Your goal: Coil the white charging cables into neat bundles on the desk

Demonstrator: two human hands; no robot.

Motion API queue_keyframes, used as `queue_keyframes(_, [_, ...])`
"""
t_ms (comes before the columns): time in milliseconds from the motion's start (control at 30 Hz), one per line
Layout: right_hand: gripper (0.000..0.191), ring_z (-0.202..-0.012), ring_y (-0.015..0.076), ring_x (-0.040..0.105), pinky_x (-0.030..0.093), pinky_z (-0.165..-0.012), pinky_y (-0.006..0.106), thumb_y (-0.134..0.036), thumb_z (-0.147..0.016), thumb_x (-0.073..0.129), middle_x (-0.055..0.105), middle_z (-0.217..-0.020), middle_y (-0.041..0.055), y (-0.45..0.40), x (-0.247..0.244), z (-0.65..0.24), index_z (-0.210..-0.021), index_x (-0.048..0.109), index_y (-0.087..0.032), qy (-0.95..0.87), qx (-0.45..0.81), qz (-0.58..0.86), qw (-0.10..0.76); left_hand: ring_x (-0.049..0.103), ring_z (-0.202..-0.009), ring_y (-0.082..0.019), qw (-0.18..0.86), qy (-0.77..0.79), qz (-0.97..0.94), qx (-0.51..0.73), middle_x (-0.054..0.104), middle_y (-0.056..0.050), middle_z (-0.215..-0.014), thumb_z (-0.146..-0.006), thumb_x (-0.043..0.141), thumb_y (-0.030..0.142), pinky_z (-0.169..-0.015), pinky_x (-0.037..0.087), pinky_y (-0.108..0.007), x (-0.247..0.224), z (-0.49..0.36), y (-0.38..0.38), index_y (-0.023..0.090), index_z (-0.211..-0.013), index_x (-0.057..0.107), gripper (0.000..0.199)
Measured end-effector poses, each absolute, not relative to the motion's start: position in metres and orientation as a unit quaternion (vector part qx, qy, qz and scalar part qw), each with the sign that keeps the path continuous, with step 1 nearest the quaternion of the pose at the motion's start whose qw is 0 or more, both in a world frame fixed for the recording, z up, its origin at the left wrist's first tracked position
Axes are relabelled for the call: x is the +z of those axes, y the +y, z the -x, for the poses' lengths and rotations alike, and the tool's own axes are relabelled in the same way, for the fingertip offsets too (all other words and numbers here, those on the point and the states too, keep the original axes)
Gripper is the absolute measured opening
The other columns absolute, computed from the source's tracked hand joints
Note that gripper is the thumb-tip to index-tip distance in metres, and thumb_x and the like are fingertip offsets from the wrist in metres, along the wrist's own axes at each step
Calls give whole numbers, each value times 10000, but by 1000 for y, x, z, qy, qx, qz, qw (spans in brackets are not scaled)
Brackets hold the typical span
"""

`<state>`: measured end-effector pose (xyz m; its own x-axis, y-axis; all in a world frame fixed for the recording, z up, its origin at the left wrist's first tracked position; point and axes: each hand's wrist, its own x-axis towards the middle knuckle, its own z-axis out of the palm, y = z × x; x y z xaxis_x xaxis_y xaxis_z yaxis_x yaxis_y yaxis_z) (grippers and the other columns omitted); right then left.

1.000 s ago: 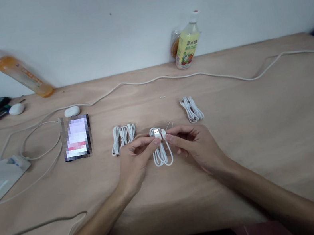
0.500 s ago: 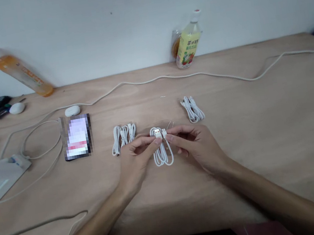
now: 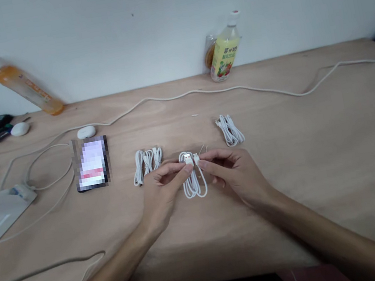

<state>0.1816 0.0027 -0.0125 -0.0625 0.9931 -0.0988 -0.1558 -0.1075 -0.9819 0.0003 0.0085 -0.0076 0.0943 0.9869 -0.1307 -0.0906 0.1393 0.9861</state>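
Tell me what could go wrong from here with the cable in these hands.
First, the left hand pinches the larger plug and the right hand the smaller plug; if either slips, that end could drop and the loops of the coiled cable might loosen. Second, the left hand is close to the white cable bundles and might nudge them.

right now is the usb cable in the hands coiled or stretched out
Coiled: the USB cable shows several loops below the USB-A plug in the left hand.
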Motion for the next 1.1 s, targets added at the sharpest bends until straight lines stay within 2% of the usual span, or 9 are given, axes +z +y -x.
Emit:
queue_keyframes(167, [194, -544, 100, 459, 357, -488, 241, -423, -827, 862, 657, -664, -11, 3, -13, -182, -893, 894, -243, -451, 576, 469, 494, 756, -983, -238, 583, 487, -456, 464, 860, -57, -1041, -777, 947, 395, -987, 582, -400, -7, 0, 8, 264, -832, 893, 152])
queue_keyframes(533, [229, -537, 103, 459, 323, -467, 235, -462, -844, 865, 631, -644, -11, 2, -14, -183, -907, 893, -243, -455, 573, 475, 489, 739, -949, -215, 581, 493, -452, 464, 851, -48, -980, -778, 945, 365, -933, 572, -358, -8, 0, 8, 262, -840, 898, 129])
queue_keyframes(1100, [248, -531, 102, 461, 331, -461, 237, -462, -829, 869, 653, -670, -7, 2, -16, -182, -916, 877, -230, -437, 581, 478, 493, 746, -953, -230, 587, 499, -440, 461, 854, -58, -978, -757, 951, 393, -958, 578, -388, -7, -1, 7, 248, -835, 891, 176])
